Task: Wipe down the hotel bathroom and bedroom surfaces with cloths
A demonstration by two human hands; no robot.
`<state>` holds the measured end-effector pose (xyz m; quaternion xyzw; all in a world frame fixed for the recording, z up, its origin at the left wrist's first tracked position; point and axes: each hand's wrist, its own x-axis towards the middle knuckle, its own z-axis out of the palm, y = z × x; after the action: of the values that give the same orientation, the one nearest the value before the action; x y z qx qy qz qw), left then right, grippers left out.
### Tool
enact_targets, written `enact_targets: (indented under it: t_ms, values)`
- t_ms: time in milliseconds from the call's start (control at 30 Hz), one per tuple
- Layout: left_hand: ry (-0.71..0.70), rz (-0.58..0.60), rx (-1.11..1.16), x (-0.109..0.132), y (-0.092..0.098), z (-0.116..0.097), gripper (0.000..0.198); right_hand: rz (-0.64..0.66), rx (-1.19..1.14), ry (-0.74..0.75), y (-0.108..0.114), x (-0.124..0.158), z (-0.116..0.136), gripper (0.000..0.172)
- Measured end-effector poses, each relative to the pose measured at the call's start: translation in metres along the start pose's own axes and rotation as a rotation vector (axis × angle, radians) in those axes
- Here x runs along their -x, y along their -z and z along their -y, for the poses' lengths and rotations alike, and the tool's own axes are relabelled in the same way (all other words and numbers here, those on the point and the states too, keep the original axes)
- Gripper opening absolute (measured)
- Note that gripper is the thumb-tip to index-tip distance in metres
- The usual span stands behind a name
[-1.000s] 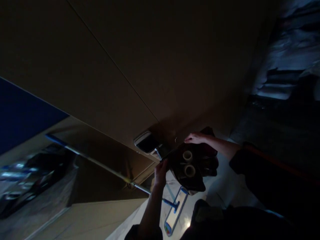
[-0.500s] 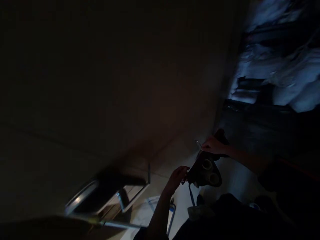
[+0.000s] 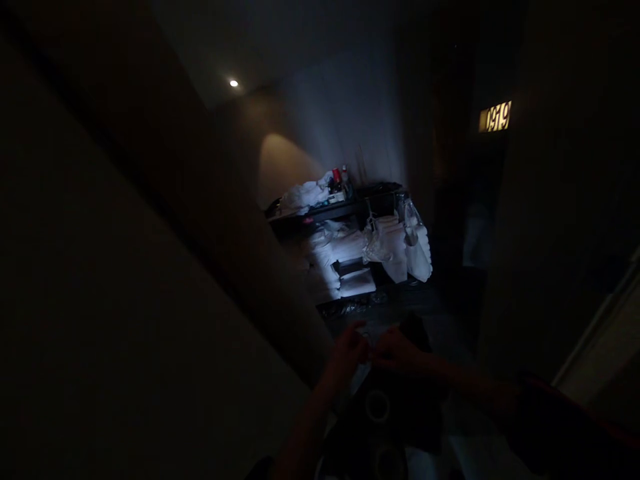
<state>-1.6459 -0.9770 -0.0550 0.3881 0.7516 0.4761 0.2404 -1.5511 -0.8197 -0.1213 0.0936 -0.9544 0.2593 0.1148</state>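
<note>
In the dim light my right hand is closed at the top of a dark bag-like thing. Two pale rings show on its side, the lower one very faint. My left hand is close by on the left, nearly touching the right one. Its forefinger sticks out while the other fingers curl in, and what they pinch is too dark to make out. A small bluish-grey patch shows just below the two hands.
Ahead stands a cart with folded white linen, several bottles on top and a white bag at its right side. A dark wall edge runs diagonally at left. A lit sign reads 0919.
My view has swung up from the floor and wall to the corridor and cart. Both hands have come closer together, above the ringed dark thing.
</note>
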Motion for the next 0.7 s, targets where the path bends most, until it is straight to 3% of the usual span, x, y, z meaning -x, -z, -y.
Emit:
enact_targets:
  t_ms: [100,267,333,533,700]
  values:
    - [-0.111,0.04,-0.064,-0.091,-0.014,-0.016,0.056,-0.024,0.016,-0.04,0.045,-0.027,-0.074,0.022]
    - [-0.166,0.061,-0.028,-0.222,-0.042,-0.041,0.041,-0.075,-0.042,0.044,0.126,-0.066,-0.184,0.017]
    - [-0.155,0.041,0.082,-0.275,-0.057,-0.048,0.038,-0.092,-0.05,-0.008,0.148,-0.076,-0.229,0.02]
    - [-0.097,0.045,0.449,-0.441,-0.122,-0.048,0.036,-0.202,-0.169,-0.2,0.187,-0.104,-0.388,0.041]
    - [-0.03,0.169,0.553,-0.587,-0.183,-0.038,0.041,-0.28,-0.374,-0.4,0.254,-0.126,-0.529,0.048]
